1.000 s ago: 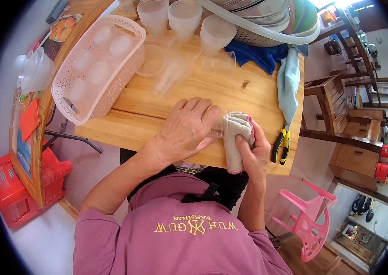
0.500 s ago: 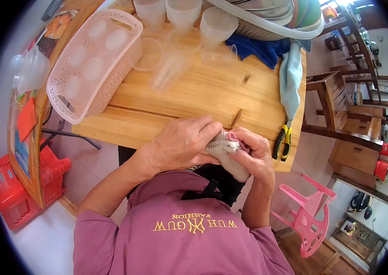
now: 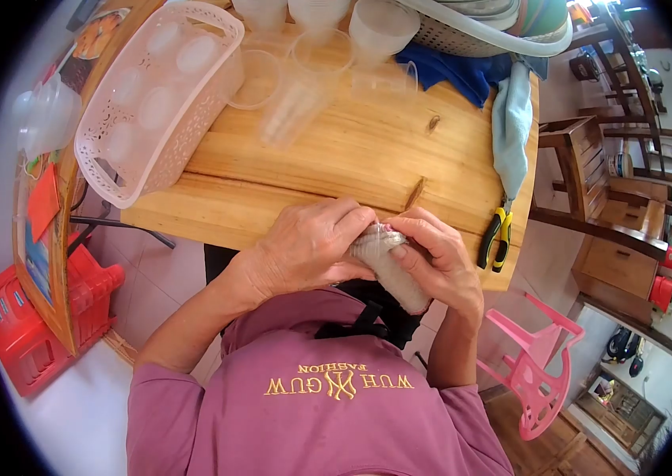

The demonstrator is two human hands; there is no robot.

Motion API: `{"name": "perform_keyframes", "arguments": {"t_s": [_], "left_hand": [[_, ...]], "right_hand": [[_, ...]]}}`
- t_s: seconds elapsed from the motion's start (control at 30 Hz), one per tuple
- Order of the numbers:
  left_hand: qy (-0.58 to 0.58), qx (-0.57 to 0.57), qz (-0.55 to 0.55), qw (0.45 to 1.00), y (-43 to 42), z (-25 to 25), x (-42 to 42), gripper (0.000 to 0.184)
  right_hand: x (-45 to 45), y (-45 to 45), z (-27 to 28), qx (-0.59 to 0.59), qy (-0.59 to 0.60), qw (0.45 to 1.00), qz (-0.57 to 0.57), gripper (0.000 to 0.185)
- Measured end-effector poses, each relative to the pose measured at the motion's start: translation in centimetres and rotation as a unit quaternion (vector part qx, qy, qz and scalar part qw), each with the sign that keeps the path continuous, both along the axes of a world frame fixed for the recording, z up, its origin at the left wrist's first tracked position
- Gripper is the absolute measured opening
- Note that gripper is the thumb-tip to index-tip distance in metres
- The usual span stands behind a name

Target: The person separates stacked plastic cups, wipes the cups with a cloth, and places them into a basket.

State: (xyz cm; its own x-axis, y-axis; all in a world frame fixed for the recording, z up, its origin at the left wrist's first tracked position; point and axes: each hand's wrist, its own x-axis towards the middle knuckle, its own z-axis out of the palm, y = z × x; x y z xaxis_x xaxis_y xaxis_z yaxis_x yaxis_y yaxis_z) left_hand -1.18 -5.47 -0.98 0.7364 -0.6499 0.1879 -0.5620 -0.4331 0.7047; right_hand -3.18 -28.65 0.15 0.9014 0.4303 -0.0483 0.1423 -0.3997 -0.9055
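Observation:
A light grey, rolled cloth bundle (image 3: 396,278) with a pink edge is held between both hands, close to my body at the table's front edge. My left hand (image 3: 304,242) pinches its upper left end, where a clear plastic rim or film shows faintly. My right hand (image 3: 441,266) is wrapped round its right side, the thumb lying on top. The fingertips of both hands nearly meet over the bundle's top. What lies under the fingers is hidden.
On the wooden table (image 3: 336,170) are a pink basket (image 3: 185,131) of cups, stacked clear cups (image 3: 384,28), a loose clear cup (image 3: 255,79), a blue cloth (image 3: 455,71), a light blue cloth (image 3: 512,127) and yellow-black pliers (image 3: 496,238). A pink chair (image 3: 538,365) stands right.
The bundle has come down from over the tabletop towards my body and tilted. My left hand has closed in on its end, and my right hand has shifted its hold round it.

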Motion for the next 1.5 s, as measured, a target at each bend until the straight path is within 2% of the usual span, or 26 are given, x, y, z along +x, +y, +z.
{"name": "perform_keyframes", "arguments": {"t_s": [0.07, 0.13, 0.27, 0.33, 0.37, 0.43, 0.47, 0.53, 0.57, 0.6, 0.67, 0.73, 0.8, 0.83, 1.03, 1.17, 1.23, 1.37, 1.43, 1.5], "left_hand": [[0.013, 0.011, -0.008, 1.0, -0.1, -0.2, -0.1, 0.064], [0.007, 0.008, -0.013, 1.0, -0.1, -0.2, -0.1, 0.065], [-0.013, -0.01, -0.007, 1.0, -0.1, -0.4, -0.4, 0.066], [-0.006, -0.006, -0.003, 1.0, 0.1, -0.3, -0.3, 0.066], [0.001, -0.002, 0.0, 1.0, 0.1, -0.2, -0.2, 0.066], [-0.013, 0.004, 0.005, 1.0, 0.1, -0.3, -0.2, 0.062], [-0.027, 0.01, 0.007, 1.0, 0.1, -0.4, -0.2, 0.058], [-0.011, 0.012, 0.008, 1.0, 0.0, -0.2, -0.1, 0.058], [0.004, 0.015, 0.009, 1.0, 0.0, -0.2, 0.0, 0.057], [0.006, 0.015, 0.009, 1.0, 0.0, -0.2, 0.1, 0.057], [0.029, -0.018, 0.024, 0.999, 0.0, -0.3, 0.3, 0.055], [0.044, -0.019, 0.027, 0.999, 0.0, -0.3, 0.4, 0.055], [0.055, -0.019, 0.032, 0.998, 0.0, -0.3, 0.5, 0.054], [0.061, -0.02, 0.026, 0.998, 0.1, -0.2, 0.6, 0.054], [0.08, -0.034, -0.006, 0.996, -0.5, 0.6, 0.3, 0.054], [0.05, -0.041, 0.013, 0.998, -0.3, 0.5, 0.5, 0.056], [0.043, -0.032, 0.016, 0.998, -0.1, 0.7, 0.5, 0.057], [0.008, -0.03, 0.017, 0.999, -0.1, 1.1, 0.3, 0.059], [0.011, -0.032, 0.005, 0.999, -0.2, 1.1, 0.5, 0.06], [0.015, -0.032, -0.005, 0.999, -0.3, 1.1, 0.4, 0.061]], "right_hand": [[0.0, 0.0, -0.2, 0.012, -0.007, 1.0, 0.008, 0.029], [0.3, 0.2, 0.1, -0.026, 0.027, 0.999, 0.024, 0.025], [0.9, 1.7, 0.1, -0.075, 0.019, 0.996, 0.052, 0.022], [1.0, 2.5, 0.4, -0.126, 0.013, 0.992, -0.021, 0.024], [1.0, 2.3, 0.5, -0.126, 0.014, 0.992, -0.02, 0.024], [0.8, 1.6, 0.7, -0.136, 0.005, 0.99, -0.045, 0.036], [0.6, 1.1, 0.7, -0.137, 0.006, 0.99, -0.044, 0.036], [0.1, -0.3, 0.8, -0.078, -0.009, 0.996, -0.047, 0.053], [-0.1, -1.2, 1.4, -0.095, -0.005, 0.995, -0.011, 0.069], [-0.3, -1.3, 1.9, -0.095, -0.003, 0.995, -0.011, 0.069], [-0.9, -1.4, 2.7, -0.185, -0.057, 0.981, 0.024, 0.078], [-1.5, -1.0, 1.9, -0.181, -0.053, 0.982, 0.008, 0.074], [-1.6, -0.9, 0.5, -0.104, -0.03, 0.994, -0.028, 0.062], [-1.3, -0.7, 0.5, -0.074, -0.059, 0.995, -0.029, 0.048], [0.6, 0.1, 2.0, -0.046, -0.073, 0.996, 0.035, 0.035], [1.3, 0.9, 2.2, -0.062, -0.065, 0.995, 0.04, 0.038], [1.4, 1.1, 1.9, -0.024, -0.084, 0.996, -0.005, 0.05], [1.2, 0.3, 1.0, -0.032, -0.064, 0.997, -0.018, 0.061], [0.8, 0.1, 0.7, 0.005, 0.058, 0.998, 0.007, 0.066], [0.5, 0.6, 0.9, -0.019, 0.065, 0.998, 0.005, 0.066]]}}
